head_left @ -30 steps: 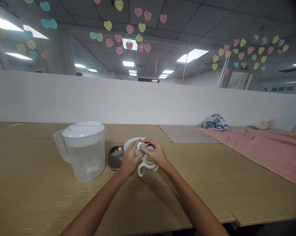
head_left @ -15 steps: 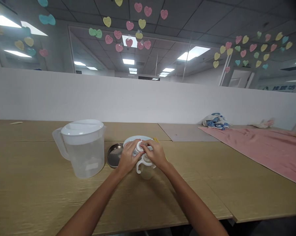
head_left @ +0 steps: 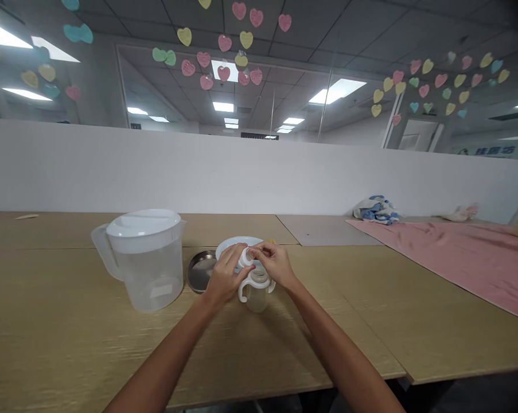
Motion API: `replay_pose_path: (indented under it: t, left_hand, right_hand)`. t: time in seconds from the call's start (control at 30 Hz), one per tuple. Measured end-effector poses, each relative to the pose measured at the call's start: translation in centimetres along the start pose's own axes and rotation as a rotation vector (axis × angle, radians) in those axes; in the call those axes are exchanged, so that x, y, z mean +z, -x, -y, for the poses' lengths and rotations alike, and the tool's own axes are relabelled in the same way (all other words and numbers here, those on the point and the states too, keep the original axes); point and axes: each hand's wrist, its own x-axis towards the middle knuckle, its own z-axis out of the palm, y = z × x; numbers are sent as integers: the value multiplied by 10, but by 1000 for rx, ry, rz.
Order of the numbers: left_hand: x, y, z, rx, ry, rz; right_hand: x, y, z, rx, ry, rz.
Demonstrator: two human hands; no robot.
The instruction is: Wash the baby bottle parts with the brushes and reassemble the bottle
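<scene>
Head camera view, and from over here the change I notice is at the right hand (head_left: pixel 279 266): its fingers are drawn back a little from the white cap (head_left: pixel 245 258), so more of the cap's round front shows than half a second ago. Below it, the bottle's (head_left: pixel 257 299) open mouth is in plainer sight too. So cap and bottle are separate pieces, and the handling is all up at the cap.

The left hand (head_left: pixel 225 276) has the cap pinched between curled fingers and thumb, tilted just above the bottle. The right thumb and fingertips are pressed together at the cap's near edge; whether they grip a smaller part, I can't tell.

Otherwise little differs. The bottle stands upright on the table (head_left: pixel 112 358), its white handles (head_left: pixel 242 292) around the neck, near the plate (head_left: pixel 238 239), metal dish (head_left: pixel 198 276) and lidded pitcher (head_left: pixel 151 275).
</scene>
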Motion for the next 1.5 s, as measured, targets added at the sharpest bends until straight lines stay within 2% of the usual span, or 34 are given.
replay_pose_path:
  t: [0.07, 0.17, 0.23, 0.3, 0.37, 0.43, 0.53, 0.63, 0.8, 1.03, 1.17, 1.27, 1.4, 1.47, 1.5]
  left_hand:
    - [0, 1, -1, 31, 0, 0]
    - [-1, 3, 0, 55, 6, 26]
    - [-3, 4, 5, -42, 1, 13]
    - [-4, 4, 12, -207, -3, -28]
    - [-5, 3, 18, -332, 4, -46]
    - [-4, 3, 21, -394, 1, -31]
    - [0, 5, 23, -423, -66, 53]
    - [6, 9, 24, -436, -148, 165]
    - [12, 16, 25, -523, -167, 253]
    - [10, 16, 25, -502, -127, 234]
    - [-1, 4, 20, -415, -150, 144]
    - [-21, -8, 11, -328, -170, -6]
    - [-71, -11, 10, -271, -235, -314]
    - [-101, -3, 23, -345, -324, -503]
    - [-116, 3, 33, -439, -373, -602]
  right_hand:
    - [-2, -2, 2, 19, -52, -20]
    - [-15, -8, 10, 34, -208, -205]
    - [-26, -11, 16, 2, -269, -334]
    - [-34, -14, 16, -6, -257, -386]
    - [-37, -15, 8, 27, -200, -360]
    - [-34, -15, -8, 52, -64, -275]
    - [-27, -13, -32, 44, 263, -137]
    - [-25, -10, -45, 81, 444, -58]
    - [-30, -9, -52, 177, 433, -53]
    - [-29, -10, -56, 205, 383, -22]
    - [-24, -11, -51, 173, 367, -29]
    - [-23, -11, -51, 151, 371, -52]
    - [-27, -13, -56, 160, 316, -157]
    - [-31, -15, -60, 169, 281, -260]
    - [-33, -15, -62, 181, 270, -323]
